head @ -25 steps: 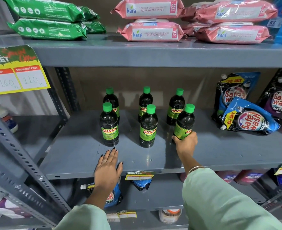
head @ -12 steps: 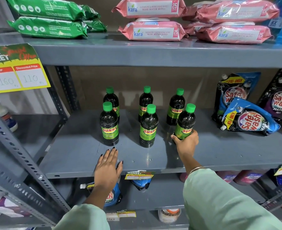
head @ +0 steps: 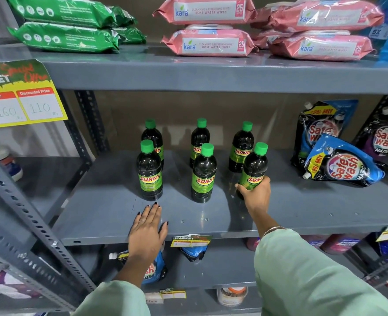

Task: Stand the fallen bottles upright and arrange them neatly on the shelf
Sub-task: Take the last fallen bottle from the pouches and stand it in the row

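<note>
Several dark bottles with green caps and green SUNNY labels stand upright in two rows on the grey middle shelf [head: 101, 215]. My right hand [head: 255, 196] grips the base of the front right bottle [head: 254, 165], which leans slightly to the right. The front left bottle [head: 149, 171] and front middle bottle [head: 204, 173] stand free, with three more behind them. My left hand [head: 147, 231] lies flat, fingers spread, on the shelf's front edge just below the front left bottle, holding nothing.
Blue Safewash pouches [head: 339, 165] lie and lean at the shelf's right. Pink wipe packs [head: 209, 43] and green packs [head: 65, 38] fill the shelf above. A yellow price sign [head: 21, 96] hangs at left. Slotted uprights [head: 28, 224] frame the left side. More pouches sit on the lower shelf.
My right hand has shifted slightly on the front right bottle's base, staying closed on it. The left hand has stayed flat on the shelf edge.
</note>
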### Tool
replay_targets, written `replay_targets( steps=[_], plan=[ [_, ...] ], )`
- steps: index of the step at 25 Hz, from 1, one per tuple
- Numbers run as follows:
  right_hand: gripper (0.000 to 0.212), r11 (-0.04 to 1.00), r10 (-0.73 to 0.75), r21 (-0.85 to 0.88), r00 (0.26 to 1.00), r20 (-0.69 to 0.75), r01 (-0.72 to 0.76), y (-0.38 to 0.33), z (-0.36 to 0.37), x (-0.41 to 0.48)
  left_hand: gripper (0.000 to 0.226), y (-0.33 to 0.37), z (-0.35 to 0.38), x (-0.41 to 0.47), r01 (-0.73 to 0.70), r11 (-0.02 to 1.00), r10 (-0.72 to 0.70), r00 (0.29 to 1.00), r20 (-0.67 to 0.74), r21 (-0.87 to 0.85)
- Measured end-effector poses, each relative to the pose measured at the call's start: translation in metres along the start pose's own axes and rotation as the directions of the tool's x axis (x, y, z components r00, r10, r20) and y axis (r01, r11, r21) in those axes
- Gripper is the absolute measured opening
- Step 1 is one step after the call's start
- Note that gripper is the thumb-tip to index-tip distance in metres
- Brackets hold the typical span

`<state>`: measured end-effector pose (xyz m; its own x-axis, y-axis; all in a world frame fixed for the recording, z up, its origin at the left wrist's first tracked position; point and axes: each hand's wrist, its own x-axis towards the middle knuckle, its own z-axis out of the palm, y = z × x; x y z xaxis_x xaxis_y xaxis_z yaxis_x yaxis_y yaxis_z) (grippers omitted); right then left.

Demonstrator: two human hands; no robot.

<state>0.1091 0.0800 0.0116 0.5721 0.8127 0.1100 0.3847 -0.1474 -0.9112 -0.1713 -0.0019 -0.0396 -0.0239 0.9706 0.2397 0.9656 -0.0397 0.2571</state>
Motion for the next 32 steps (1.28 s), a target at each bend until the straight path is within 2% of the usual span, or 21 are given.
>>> replay_targets(
  steps=[3,5,8,11,24,27,30,32],
  plan=[
    [0.080,0.999,-0.012,0.030,1.000,-0.005,0.012,0.002,0.001,-0.001,0.075,0.001,-0.003,-0.001,0.011,1.000,-0.011,1.000,0.028,-0.010],
    [0.072,0.999,0.003,0.043,1.000,0.022,-0.004,0.000,0.001,0.000,0.080,0.000,-0.003,0.000,0.012,1.000,-0.012,1.000,0.015,-0.001],
    [0.056,0.999,0.043,0.021,0.998,0.047,-0.044,-0.003,-0.003,0.000,0.070,0.000,0.000,0.000,0.006,1.000,-0.006,1.000,0.007,0.004],
    [0.053,0.997,0.052,0.051,0.999,0.014,-0.053,0.000,-0.010,-0.009,0.059,0.000,0.001,0.000,-0.017,1.000,0.017,1.000,-0.007,0.016],
    [0.052,0.998,0.049,0.035,0.997,-0.067,-0.047,0.016,-0.041,-0.043,0.064,-0.005,0.005,0.001,-0.070,0.997,0.069,0.997,-0.027,-0.023],
    [0.066,0.997,0.040,0.065,0.996,-0.074,-0.035,0.015,-0.039,-0.047,0.062,-0.006,0.008,0.002,-0.074,0.997,0.073,0.997,-0.025,-0.020],
    [0.097,0.999,0.033,0.027,0.977,-0.211,-0.028,0.014,-0.030,-0.061,0.052,-0.008,0.011,0.003,-0.078,0.997,0.078,0.997,-0.030,-0.004],
    [0.094,0.998,0.055,-0.009,0.942,-0.331,-0.061,0.007,-0.021,-0.075,0.051,-0.008,0.011,0.003,-0.074,0.997,0.074,0.997,-0.024,-0.007]
  ],
)
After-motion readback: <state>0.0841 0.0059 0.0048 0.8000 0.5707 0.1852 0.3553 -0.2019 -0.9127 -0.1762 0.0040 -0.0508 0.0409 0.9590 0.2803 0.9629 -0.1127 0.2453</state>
